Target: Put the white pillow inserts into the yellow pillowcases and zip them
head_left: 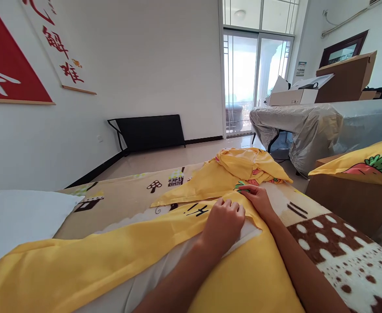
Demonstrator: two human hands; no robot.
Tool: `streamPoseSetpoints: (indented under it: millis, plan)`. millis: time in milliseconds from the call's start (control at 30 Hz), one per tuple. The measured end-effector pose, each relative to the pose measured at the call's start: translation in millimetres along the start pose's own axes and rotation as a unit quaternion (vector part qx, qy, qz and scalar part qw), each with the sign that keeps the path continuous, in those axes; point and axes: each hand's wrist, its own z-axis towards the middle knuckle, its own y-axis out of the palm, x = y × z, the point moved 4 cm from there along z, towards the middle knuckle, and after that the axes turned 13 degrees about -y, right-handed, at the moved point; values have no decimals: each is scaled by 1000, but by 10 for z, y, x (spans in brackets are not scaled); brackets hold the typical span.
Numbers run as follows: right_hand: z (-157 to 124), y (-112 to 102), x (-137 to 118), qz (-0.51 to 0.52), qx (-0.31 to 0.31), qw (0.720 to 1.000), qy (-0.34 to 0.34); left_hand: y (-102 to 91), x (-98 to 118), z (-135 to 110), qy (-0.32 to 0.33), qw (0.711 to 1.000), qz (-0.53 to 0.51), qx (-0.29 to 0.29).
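Observation:
A yellow pillowcase (119, 256) lies across a bed in front of me, with a white pillow (164, 265) showing at its opening. My left hand (225, 219) rests on the yellow edge with its fingers curled over the cloth. My right hand (257, 195) lies just beyond it, fingers pinched on the fabric near a printed patch. More yellow cloth (236, 171) is bunched up farther along the bed.
The bed has a beige and brown patterned blanket (343, 252). A white pillow (18, 217) lies at the left. A cardboard box (353, 200) with a yellow pillow (370, 163) stands at the right. Behind it is a plastic-covered table (308, 121) with boxes. A black panel (150, 130) leans against the wall.

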Motion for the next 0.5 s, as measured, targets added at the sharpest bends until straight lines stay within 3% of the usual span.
streamPoseSetpoints:
  millis: [100, 233, 367, 500]
  plan:
    - [50, -153, 166, -5, 77, 997, -22, -188, 120, -136, 30, 998, -13, 51]
    - [81, -344, 406, -5, 147, 989, 12, -433, 293, -375, 75, 993, -29, 89]
    - [67, -324, 430, 23, 111, 991, 78, -539, 361, -500, 98, 989, -34, 108]
    - [-1, -168, 217, 51, 26, 990, 128, -538, 411, -556, 136, 986, -2, 100]
